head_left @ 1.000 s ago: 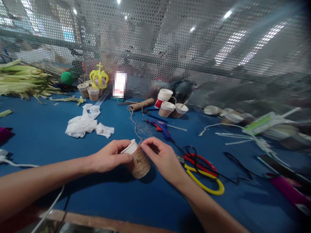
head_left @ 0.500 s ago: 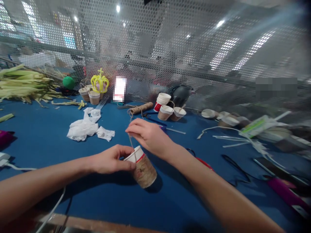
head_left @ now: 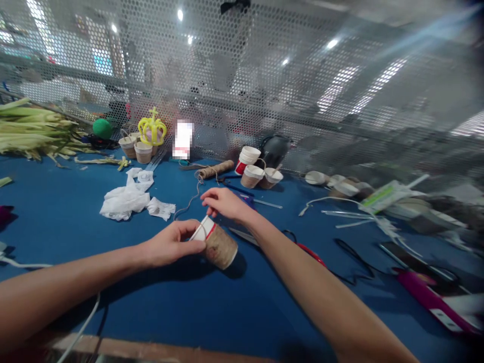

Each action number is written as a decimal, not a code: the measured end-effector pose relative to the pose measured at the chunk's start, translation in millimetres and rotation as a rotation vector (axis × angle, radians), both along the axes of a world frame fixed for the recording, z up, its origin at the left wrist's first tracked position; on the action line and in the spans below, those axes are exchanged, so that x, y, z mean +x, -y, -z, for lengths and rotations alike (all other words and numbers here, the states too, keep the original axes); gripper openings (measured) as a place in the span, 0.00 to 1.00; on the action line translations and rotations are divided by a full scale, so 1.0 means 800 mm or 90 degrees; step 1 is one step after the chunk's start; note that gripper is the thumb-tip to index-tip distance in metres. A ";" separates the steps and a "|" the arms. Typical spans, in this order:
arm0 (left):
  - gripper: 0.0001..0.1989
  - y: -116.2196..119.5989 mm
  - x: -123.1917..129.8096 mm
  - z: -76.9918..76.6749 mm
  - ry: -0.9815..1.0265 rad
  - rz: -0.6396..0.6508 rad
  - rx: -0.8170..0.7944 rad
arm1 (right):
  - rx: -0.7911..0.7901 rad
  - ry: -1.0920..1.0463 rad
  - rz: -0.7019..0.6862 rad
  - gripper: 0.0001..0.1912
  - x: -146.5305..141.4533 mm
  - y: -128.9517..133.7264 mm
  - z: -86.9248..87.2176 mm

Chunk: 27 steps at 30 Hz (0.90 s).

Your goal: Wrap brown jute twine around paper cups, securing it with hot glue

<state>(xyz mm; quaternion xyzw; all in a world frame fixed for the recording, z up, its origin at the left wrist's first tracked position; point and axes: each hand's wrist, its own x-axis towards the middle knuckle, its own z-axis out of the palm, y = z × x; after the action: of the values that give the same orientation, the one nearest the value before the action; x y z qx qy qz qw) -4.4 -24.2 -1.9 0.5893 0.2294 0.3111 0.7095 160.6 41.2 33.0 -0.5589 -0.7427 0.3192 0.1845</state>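
Observation:
A paper cup (head_left: 223, 248), wrapped in brown twine-like covering below a white rim and red stripe, lies tilted over the blue table. My left hand (head_left: 176, 244) grips it at the rim, thumb outside and fingers toward the mouth. Just above the rim is my right hand (head_left: 223, 204), its fingers pinched on a thin strand of twine (head_left: 205, 231) that crosses the white band. Loose twine runs from the twine roll (head_left: 216, 170) down toward my left hand. Under my right forearm show scissors (head_left: 247, 237) with red handles, partly hidden.
White crumpled tissue (head_left: 124, 201) lies to the left. Small wrapped cups (head_left: 252, 176) stand at the back, near a yellow crown (head_left: 152, 128) and a green ball (head_left: 102, 129). Corn husks (head_left: 30, 131) fill the far left. A purple object (head_left: 427, 300) and cables lie right.
My right hand has lowered toward the cup's rim, bringing the strand down with it. The cup is tipped further onto its side. Scissor blades now show beneath my right arm.

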 end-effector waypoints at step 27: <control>0.09 -0.004 -0.007 -0.003 -0.198 -0.077 0.235 | -0.078 -0.224 0.269 0.10 0.097 0.071 -0.020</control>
<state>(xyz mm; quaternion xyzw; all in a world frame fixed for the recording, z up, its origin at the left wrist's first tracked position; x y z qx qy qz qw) -9.6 -21.0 0.2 0.7348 0.3098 0.2954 0.5262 238.2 -15.8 49.1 -0.6475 -0.5456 0.4102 0.3387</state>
